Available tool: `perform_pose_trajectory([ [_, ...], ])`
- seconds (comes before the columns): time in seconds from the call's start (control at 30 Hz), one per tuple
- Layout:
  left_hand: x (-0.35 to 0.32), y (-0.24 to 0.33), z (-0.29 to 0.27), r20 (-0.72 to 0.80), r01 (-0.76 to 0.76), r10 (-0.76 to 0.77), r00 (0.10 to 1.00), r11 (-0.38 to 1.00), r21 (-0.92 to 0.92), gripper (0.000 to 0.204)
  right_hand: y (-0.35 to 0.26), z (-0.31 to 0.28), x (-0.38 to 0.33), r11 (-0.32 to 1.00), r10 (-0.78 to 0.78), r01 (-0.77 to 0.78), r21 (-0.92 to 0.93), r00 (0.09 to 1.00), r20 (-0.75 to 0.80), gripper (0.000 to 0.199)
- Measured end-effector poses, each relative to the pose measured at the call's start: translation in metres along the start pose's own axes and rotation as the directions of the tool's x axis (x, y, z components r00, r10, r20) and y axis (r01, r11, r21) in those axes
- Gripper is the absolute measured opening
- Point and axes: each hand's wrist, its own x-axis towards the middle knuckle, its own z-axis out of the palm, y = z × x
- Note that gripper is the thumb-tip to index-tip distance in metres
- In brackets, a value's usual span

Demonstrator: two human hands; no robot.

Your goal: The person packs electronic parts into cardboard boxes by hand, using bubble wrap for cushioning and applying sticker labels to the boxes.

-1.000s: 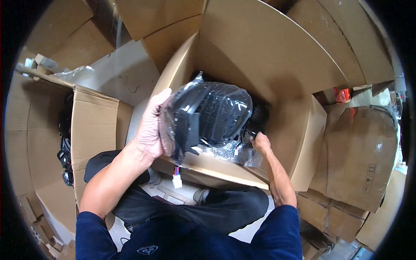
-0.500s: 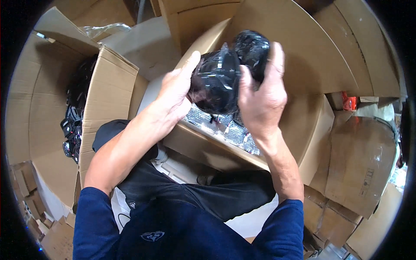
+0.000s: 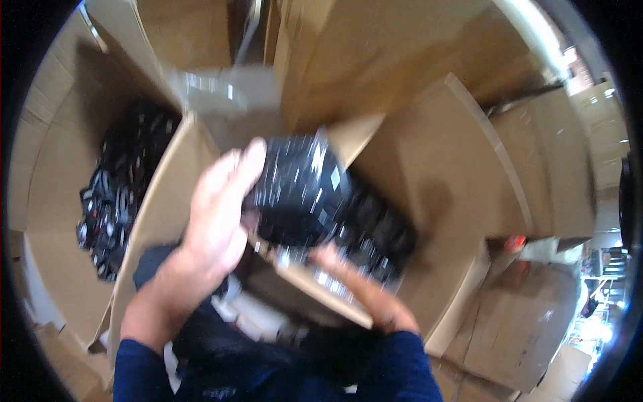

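Observation:
My left hand (image 3: 218,201) grips a rounded black bundle wrapped in shiny clear plastic (image 3: 298,187) from its left side, thumb up along the edge. It is held above the near rim of an open cardboard box (image 3: 435,181). My right hand (image 3: 328,258) is low behind the bundle's lower right edge; motion smears it and its fingers are mostly hidden, so I cannot tell whether it touches the bundle. Further black wrapped pieces (image 3: 378,224) lie in the box beyond the bundle, with silvery wrapping (image 3: 335,285) near its front wall.
To the left stands a tall open carton (image 3: 57,167) with many small black shiny parts (image 3: 114,194) in it. A closed brown carton (image 3: 522,321) sits at the right, near a small red item (image 3: 514,243). More cardboard (image 3: 402,53) rises behind.
The bundle has moved left and down in view with my left hand. My right hand has dropped away from the second black wrapped piece. The whole view has shifted and blurred.

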Motion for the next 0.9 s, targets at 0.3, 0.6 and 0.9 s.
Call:
perform_pose_trajectory([
  [0.3, -0.025, -0.04, -0.013, 0.059, -0.076, 0.076, 0.995, 0.997, 0.01, 0.031, -0.085, -0.005, -0.006, 0.946, 0.12, -0.17, -0.275, 0.975, -0.188, 0.059],
  [0.6, -0.026, -0.097, -0.012, 0.117, 0.049, -0.082, 0.99, 0.965, 0.257, 0.03, -0.339, -0.155, -0.148, 0.79, -0.145, 0.409, 0.457, 0.849, -0.508, 0.051],
  [0.9, -0.021, -0.065, -0.001, 0.245, -0.216, 0.108, 0.964, 0.852, 0.477, 0.04, -0.043, -0.141, -0.123, 0.86, 0.473, -0.443, 0.252, 0.878, -0.071, 0.048],
])
